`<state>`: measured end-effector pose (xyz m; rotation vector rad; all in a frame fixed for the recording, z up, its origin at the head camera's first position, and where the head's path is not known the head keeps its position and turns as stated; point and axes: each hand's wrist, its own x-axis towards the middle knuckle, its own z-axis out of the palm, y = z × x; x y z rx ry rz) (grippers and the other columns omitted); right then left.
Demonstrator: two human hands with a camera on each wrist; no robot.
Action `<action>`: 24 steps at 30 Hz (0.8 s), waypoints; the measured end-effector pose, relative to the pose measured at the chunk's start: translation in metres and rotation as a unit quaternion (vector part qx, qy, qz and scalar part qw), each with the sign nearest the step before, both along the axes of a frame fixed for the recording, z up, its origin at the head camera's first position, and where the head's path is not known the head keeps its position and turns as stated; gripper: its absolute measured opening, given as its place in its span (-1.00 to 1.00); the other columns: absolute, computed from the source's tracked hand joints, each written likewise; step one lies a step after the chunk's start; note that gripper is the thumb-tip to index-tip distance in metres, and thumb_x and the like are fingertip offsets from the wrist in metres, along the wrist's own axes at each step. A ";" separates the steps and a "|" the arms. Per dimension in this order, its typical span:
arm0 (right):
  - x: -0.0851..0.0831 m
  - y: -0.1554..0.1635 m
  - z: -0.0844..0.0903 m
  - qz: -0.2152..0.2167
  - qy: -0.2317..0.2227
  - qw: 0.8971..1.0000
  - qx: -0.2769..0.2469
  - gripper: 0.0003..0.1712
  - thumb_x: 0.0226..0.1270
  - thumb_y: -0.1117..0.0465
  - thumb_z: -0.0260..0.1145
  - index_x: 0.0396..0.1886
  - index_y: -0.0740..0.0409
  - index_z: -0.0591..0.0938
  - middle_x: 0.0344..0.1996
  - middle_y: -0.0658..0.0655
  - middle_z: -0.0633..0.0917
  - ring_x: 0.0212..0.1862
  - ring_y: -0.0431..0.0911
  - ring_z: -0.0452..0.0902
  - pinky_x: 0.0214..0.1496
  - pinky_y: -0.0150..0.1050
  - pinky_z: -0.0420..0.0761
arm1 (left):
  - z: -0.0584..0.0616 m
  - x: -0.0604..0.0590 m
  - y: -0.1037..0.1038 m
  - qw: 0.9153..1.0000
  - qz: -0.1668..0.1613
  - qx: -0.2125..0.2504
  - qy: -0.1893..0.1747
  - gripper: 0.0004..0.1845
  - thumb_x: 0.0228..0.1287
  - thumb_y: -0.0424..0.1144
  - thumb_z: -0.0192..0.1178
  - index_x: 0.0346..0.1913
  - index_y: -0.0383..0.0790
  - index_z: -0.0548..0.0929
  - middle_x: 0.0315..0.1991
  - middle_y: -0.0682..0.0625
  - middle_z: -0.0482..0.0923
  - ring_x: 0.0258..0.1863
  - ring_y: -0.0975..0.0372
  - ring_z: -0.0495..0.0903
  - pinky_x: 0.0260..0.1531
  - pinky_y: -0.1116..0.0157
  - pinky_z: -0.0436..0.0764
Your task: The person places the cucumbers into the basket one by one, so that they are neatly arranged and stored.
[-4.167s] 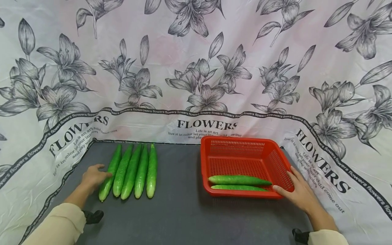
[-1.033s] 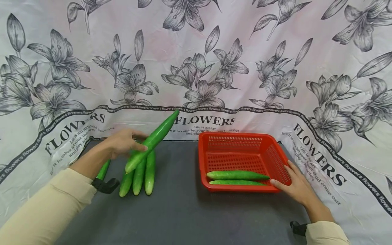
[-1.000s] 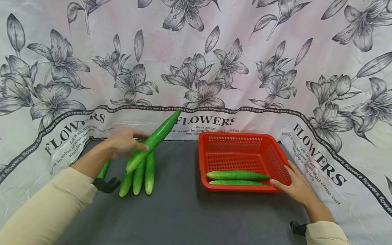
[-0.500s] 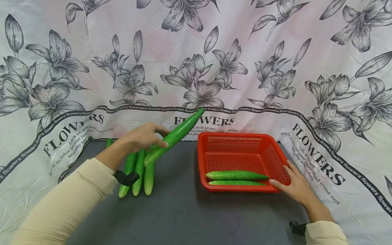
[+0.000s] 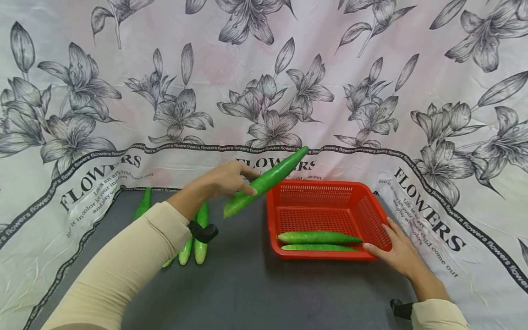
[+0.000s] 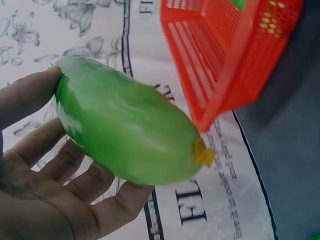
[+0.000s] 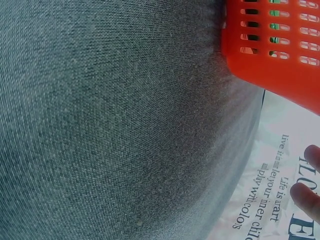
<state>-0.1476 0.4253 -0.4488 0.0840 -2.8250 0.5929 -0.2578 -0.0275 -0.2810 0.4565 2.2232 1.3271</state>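
My left hand grips a long green cucumber in the air, tilted up to the right, its far tip over the back left corner of the red basket. The left wrist view shows that cucumber lying across my fingers, with the basket beyond. Two cucumbers lie along the basket's near side. My right hand rests with straight fingers against the basket's near right corner. Several more cucumbers lie on the grey mat, partly hidden by my left arm.
A grey mat covers the table, also filling the right wrist view as grey mat. White cloth printed with flowers rises behind and at both sides. One cucumber lies apart at the mat's far left.
My left hand picked a cucumber from the row and has carried it rightward, up to the basket's left edge. The right hand stayed on the basket's corner.
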 end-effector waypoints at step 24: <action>0.001 0.002 0.003 -0.008 -0.016 1.000 0.000 -0.05 -0.01 -0.22 0.21 0.26 0.26 0.18 0.28 0.22 0.02 0.14 0.27 0.04 -0.14 0.24 0.19 | -0.032 -0.009 0.113 0.994 -0.081 -0.033 0.071 -0.46 -0.12 -0.49 0.27 0.05 -0.24 0.49 -0.16 0.03 0.51 -0.28 0.25 0.48 -0.32 0.36 0.48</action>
